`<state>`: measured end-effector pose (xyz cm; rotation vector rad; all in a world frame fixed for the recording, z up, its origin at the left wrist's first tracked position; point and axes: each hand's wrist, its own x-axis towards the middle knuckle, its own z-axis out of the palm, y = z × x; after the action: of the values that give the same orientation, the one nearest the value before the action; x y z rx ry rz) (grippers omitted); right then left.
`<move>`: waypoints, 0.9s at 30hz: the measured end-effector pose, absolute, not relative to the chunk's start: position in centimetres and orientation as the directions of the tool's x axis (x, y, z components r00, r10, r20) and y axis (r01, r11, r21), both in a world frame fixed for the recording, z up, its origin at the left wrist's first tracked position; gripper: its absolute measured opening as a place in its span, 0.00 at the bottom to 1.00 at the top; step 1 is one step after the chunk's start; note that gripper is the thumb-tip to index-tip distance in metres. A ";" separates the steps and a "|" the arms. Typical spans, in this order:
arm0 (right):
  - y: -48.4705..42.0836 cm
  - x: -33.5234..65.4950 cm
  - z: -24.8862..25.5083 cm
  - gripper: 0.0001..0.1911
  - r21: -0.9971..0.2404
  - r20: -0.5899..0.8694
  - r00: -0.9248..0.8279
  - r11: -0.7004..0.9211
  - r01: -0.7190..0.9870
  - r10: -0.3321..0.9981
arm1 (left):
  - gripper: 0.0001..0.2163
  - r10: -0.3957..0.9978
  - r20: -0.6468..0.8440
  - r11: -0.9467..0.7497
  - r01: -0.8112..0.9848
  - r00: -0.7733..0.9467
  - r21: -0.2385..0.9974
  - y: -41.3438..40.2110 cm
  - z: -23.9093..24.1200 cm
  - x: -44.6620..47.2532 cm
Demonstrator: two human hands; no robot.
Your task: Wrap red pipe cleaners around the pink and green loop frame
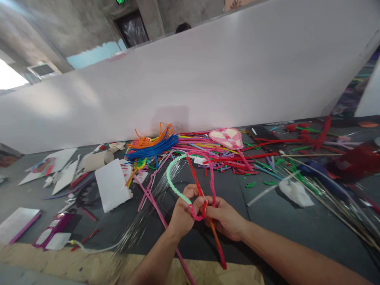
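A loop of twisted pipe cleaner [212, 174], mint green on its left side and pink on its right, is held up over the dark table. A red-orange pipe cleaner [193, 171] crosses the loop from its top and runs out below it to a red tip. My left hand [184, 213] pinches the loop's lower left, where green meets pink. My right hand [227, 217] is closed at the lower right, its thumb and fingers on the red pipe cleaner where it bends around the loop's bottom. The fingertips of both hands almost meet there.
Blue pipe cleaners [154, 149] and many pink and red ones lie along a white partition [208, 87]. A pink-and-cream heart-shaped piece [227, 138] rests on them. Thin wires [133, 225] lie left of my hands. A white card [113, 185] and purple box [55, 227] sit farther left.
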<state>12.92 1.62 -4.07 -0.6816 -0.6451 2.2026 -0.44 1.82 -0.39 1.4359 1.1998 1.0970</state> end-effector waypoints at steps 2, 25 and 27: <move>1.7 13.1 -4.1 0.16 -0.557 -0.255 -0.634 -0.647 -0.520 0.730 | 0.09 0.991 0.043 -0.059 0.134 0.123 0.989 1.8 -0.4 -0.5; 2.9 15.0 -2.4 0.04 -0.933 0.325 -0.275 0.355 0.063 0.905 | 0.11 0.989 0.006 0.012 0.124 -0.148 0.992 2.4 -0.4 -0.9; 2.6 15.1 -2.3 0.04 -0.863 0.408 -0.346 0.480 0.156 0.845 | 0.10 0.994 0.030 -0.010 0.184 -0.103 0.983 2.2 -0.3 -0.4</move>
<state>15.12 2.63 -2.27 -0.8459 -1.7958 0.9286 -0.40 2.15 -0.34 1.3083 1.4149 1.2092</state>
